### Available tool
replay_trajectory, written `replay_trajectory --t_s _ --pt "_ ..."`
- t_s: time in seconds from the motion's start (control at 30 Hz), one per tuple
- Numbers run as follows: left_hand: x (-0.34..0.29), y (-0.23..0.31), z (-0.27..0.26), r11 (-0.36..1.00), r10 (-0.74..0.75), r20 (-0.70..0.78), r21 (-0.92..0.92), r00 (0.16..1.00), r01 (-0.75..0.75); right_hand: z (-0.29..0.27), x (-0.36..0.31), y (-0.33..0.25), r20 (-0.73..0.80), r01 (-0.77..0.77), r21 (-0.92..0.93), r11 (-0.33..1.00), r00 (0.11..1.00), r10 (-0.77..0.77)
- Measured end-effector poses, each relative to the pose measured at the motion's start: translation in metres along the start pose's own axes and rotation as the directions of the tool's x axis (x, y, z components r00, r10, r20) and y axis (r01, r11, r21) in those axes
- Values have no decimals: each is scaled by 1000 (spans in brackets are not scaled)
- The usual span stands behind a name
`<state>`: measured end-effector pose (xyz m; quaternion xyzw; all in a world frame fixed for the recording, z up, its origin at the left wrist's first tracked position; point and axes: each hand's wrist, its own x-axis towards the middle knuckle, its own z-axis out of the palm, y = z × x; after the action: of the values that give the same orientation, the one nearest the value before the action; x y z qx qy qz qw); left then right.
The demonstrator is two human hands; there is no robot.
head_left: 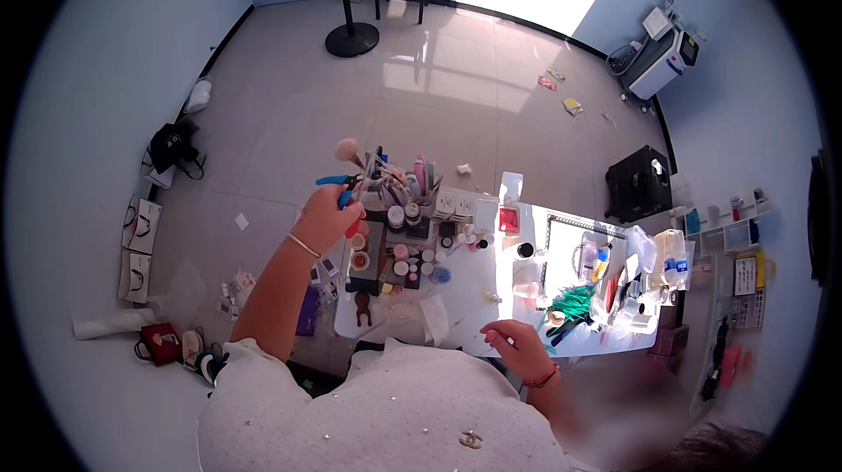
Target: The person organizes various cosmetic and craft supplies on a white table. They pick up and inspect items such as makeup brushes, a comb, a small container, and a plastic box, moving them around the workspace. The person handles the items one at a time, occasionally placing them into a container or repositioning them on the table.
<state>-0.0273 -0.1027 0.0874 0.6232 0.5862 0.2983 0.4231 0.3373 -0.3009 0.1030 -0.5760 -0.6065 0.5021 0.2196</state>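
Gripping a blue-handled, plier-like tool with a dark head [332, 180], the left hand [326, 213] is closed around its handles, reaching over the far left part of the white tabletop [474, 305]. The right hand [519, 346] is well apart from that tool, at the near edge, its fingers partly bent — I cannot tell whether they pinch something small. Just beside the tool's head rises a fluffy beige makeup brush [349, 150]. To the right of the left hand stand round, white-lidded jars [396, 216] and slim pink bottles [421, 172]. A round, bristly blue brush [440, 275] lies between the two hands, nearer the middle. Beyond the right hand, rightward, spreads a bright green stringy bundle [574, 303]. Farther out, on the floor, are a boxy black case [638, 182] and a black pedestal fan [352, 39].
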Motion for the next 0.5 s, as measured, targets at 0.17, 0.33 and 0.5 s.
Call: replay_trajectory --t_s 0.17,0.33,0.5 --pt "54 22 -17 958 -14 50 288 999 -1 5 -2 10 -2 -40 25 999 999 40" --pt "97 28 -1 745 166 11 653 986 -133 8 -8 9 -38 -64 -4 998 997 63" --pt "128 34 20 606 49 143 782 988 -144 12 -10 11 -54 -75 1 997 996 75"
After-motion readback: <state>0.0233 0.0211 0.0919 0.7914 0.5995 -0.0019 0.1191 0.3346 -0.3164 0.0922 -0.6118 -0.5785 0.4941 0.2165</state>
